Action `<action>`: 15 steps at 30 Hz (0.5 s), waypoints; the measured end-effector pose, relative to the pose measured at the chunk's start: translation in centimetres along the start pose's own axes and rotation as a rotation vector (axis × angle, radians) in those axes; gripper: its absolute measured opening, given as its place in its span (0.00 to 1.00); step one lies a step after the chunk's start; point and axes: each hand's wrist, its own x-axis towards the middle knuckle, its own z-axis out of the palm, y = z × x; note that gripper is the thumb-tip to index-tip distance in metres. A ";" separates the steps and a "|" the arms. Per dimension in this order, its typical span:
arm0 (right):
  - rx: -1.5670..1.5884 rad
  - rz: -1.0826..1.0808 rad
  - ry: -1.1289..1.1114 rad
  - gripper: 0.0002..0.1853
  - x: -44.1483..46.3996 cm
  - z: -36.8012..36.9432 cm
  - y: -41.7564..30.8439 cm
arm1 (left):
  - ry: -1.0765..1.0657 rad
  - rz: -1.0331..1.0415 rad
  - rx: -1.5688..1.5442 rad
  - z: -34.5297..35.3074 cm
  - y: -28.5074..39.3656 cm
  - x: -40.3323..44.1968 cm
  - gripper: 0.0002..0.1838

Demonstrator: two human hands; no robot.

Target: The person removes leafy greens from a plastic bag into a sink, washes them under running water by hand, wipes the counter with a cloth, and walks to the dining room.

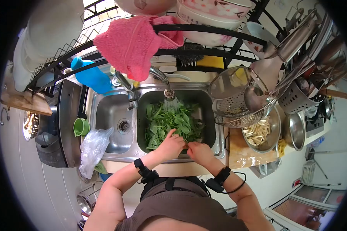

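Under tap [169,94]: greens [162,125], mixed dirs

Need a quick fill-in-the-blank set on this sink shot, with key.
1. The left hand and right hand are at the basin on the ____ side of the sink.
2. The faucet nozzle is running ____ onto the leafy greens.
3. The towel draped over the rack is coloured ____.
4. The left wristband is coloured ____.

Missing words: right; water; pink; black.
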 end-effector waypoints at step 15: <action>1.144 0.675 0.512 0.11 -14.0 -6.5 5.8 | 0.402 -0.382 -0.254 -1.6 -4.5 -0.4 0.23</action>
